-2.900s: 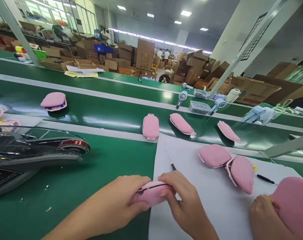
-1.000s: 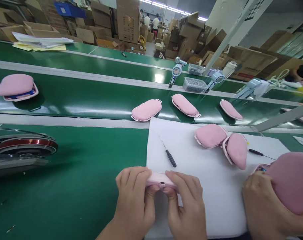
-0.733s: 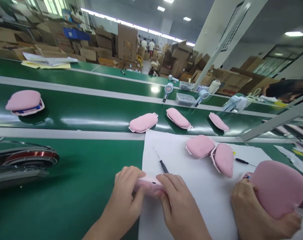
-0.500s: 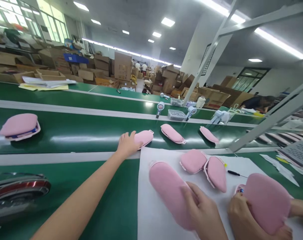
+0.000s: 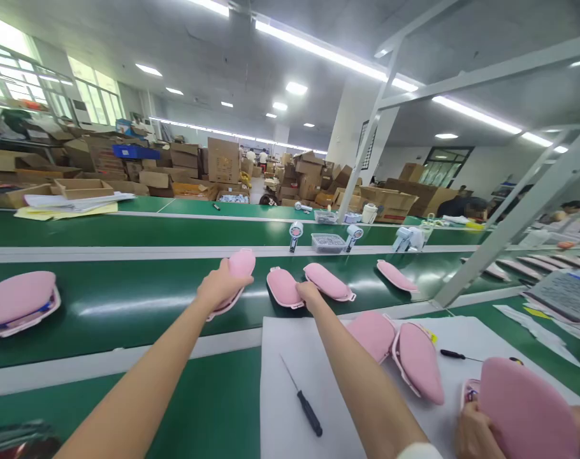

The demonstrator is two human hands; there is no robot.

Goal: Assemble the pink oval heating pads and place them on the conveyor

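Over the green conveyor belt (image 5: 127, 287), my left hand (image 5: 219, 285) grips a pink padded piece (image 5: 242, 262) with a pale rim, tilted upward. To its right, my right hand (image 5: 307, 293) has its fingers on the edge of another pink piece (image 5: 283, 287) on the belt. A third pink piece (image 5: 327, 281) lies close beside that hand. On the white sheet (image 5: 280, 382) rests a black-handled screwdriver (image 5: 309, 412). Two more pink pieces, one rounded (image 5: 372, 334) and one pointed (image 5: 418, 362), lie on the sheet right of my forearm.
Another person's hand (image 5: 478, 430) holds a large pink piece (image 5: 524, 414) at the lower right. A metal post (image 5: 500, 242) slants over the belt. Small fans (image 5: 296, 236) and a clear tray (image 5: 328, 242) stand behind it. One pink piece (image 5: 20, 299) lies far left.
My left hand has lifted its pink piece off the belt edge. My right hand has moved from above the sheet to the belt, where its piece now lies. The screwdriver has come into view.
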